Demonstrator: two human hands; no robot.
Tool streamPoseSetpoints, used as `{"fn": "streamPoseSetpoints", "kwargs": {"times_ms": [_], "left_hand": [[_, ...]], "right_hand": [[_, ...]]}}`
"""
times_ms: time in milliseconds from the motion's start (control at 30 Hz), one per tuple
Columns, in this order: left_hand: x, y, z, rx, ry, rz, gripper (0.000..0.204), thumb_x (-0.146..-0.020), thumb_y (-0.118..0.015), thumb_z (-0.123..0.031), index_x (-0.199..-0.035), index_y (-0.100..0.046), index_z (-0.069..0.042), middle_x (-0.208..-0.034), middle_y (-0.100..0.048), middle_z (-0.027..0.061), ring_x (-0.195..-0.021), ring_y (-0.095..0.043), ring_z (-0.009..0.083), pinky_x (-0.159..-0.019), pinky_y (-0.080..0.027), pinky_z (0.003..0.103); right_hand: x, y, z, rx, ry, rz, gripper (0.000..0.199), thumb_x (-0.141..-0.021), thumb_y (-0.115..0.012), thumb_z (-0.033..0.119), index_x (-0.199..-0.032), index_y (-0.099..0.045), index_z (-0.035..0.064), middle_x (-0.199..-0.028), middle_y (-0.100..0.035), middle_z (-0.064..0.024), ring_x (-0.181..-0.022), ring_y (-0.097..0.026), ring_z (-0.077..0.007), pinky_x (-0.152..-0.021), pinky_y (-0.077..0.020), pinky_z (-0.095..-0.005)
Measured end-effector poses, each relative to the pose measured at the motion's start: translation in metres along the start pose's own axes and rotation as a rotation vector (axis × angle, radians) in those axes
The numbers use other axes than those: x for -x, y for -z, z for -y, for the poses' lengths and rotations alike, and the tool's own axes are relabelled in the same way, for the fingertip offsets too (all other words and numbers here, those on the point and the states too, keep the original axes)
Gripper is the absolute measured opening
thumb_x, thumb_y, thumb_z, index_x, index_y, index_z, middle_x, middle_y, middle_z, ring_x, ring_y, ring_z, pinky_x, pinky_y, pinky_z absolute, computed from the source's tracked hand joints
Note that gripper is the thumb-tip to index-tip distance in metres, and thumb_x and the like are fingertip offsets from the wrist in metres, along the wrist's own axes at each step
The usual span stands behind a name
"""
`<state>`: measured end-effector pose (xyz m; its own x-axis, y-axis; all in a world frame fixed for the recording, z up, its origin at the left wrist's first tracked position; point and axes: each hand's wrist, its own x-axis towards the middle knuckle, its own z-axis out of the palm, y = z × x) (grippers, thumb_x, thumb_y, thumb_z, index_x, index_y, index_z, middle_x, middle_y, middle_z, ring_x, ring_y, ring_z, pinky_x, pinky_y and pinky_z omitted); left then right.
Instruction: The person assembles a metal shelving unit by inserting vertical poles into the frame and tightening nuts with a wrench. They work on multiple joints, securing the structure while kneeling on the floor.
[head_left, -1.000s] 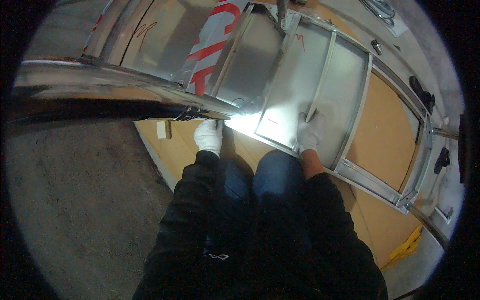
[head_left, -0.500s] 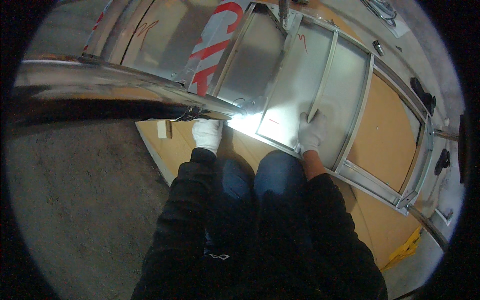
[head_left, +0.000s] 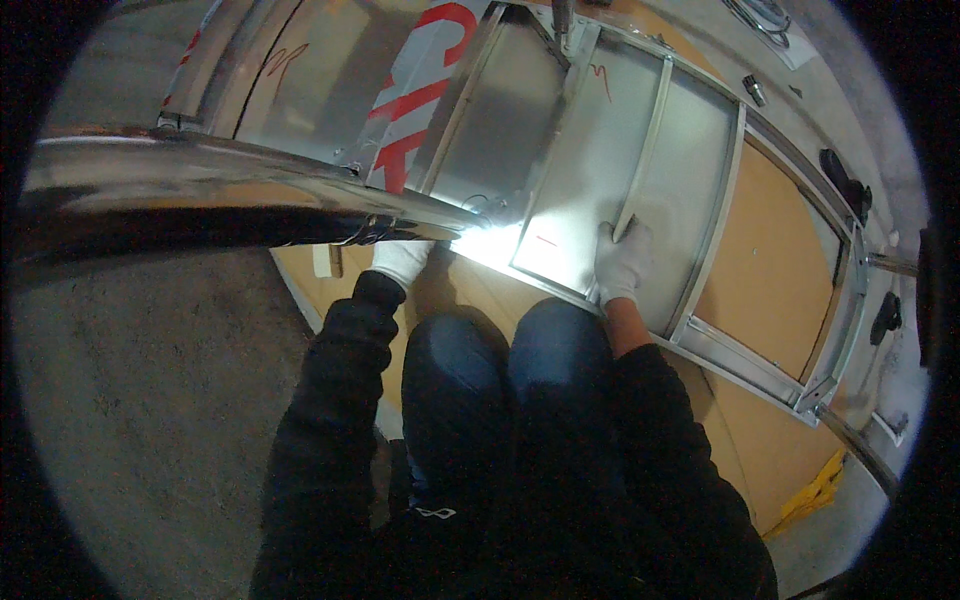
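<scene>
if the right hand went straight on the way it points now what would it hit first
Probably the far rail: the right hand points away from the person across the panel, appearing to grip the rib. Depth is unclear in this one view.

A metal-framed panel (head_left: 690, 165) lies across tan cardboard (head_left: 745, 440) on a grey floor (head_left: 170, 380), a small pale block (head_left: 322, 261) near the cardboard's left edge, ragged yellow material (head_left: 808, 500) at its lower right edge and a short metal cylinder (head_left: 753, 90) beyond its far edge.
</scene>
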<state>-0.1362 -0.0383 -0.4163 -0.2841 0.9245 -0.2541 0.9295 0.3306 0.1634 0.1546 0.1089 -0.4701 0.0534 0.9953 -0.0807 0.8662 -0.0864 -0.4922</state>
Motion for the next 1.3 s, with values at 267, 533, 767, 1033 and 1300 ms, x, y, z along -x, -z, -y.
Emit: {"fn": "streamPoseSetpoints", "kwargs": {"times_ms": [267,533,767,1033,1300], "left_hand": [[-0.009,-0.006,0.016,0.322,-0.046,0.1,0.039,-0.096,-0.042,-0.037,-0.122,-0.057,-0.013,-0.131,-0.054,0.0119,-0.121,-0.047,0.0335,-0.104,-0.035,0.042],[-0.001,-0.004,-0.005,-0.025,0.049,-0.185,0.04,-0.092,-0.049,-0.044,-0.104,-0.06,-0.009,-0.114,-0.061,0.0146,-0.108,-0.054,0.0334,-0.097,-0.039,0.045],[-0.003,-0.009,0.03,0.231,0.032,0.149,0.044,-0.095,-0.043,-0.043,-0.123,-0.056,-0.011,-0.132,-0.052,0.0143,-0.122,-0.046,0.0342,-0.105,-0.032,0.047],[0.001,-0.023,0.066,0.157,0.123,0.341,0.055,-0.096,-0.033,-0.05,-0.127,-0.048,-0.007,-0.139,-0.045,0.0157,-0.126,-0.042,0.0319,-0.108,-0.03,0.044],[-0.008,0.014,0.02,-0.011,0.096,0.373,0.054,-0.098,-0.032,-0.047,-0.129,-0.047,-0.007,-0.139,-0.044,0.0153,-0.125,-0.042,0.0313,-0.107,-0.031,0.044]], "right_hand": [[0.0,0.005,0.004,-0.007,-0.012,0.035,0.047,-0.078,-0.067,0.034,-0.114,-0.059,0.0049,-0.107,-0.059,-0.0161,-0.095,-0.061,-0.0335,-0.083,-0.0483,-0.0431],[0.002,-0.004,-0.002,-0.038,0.012,-0.036,0.046,-0.078,-0.066,0.033,-0.113,-0.06,0.0035,-0.105,-0.06,-0.0166,-0.098,-0.06,-0.033,-0.084,-0.0483,-0.0431],[-0.001,0.004,0.002,0.065,0.034,0.041,0.045,-0.078,-0.066,0.035,-0.109,-0.06,0.0019,-0.103,-0.06,-0.0176,-0.096,-0.059,-0.0345,-0.084,-0.047,-0.0439],[0.003,0.009,0.008,-0.02,-0.026,0.09,0.049,-0.078,-0.067,0.034,-0.116,-0.057,0.0038,-0.111,-0.058,-0.0183,-0.105,-0.056,-0.0349,-0.091,-0.0438,-0.0444],[-0.001,0.008,0.003,0.002,-0.024,0.077,0.051,-0.079,-0.063,0.04,-0.116,-0.057,0.0046,-0.11,-0.058,-0.0173,-0.105,-0.056,-0.0349,-0.091,-0.0433,-0.0442]]}}
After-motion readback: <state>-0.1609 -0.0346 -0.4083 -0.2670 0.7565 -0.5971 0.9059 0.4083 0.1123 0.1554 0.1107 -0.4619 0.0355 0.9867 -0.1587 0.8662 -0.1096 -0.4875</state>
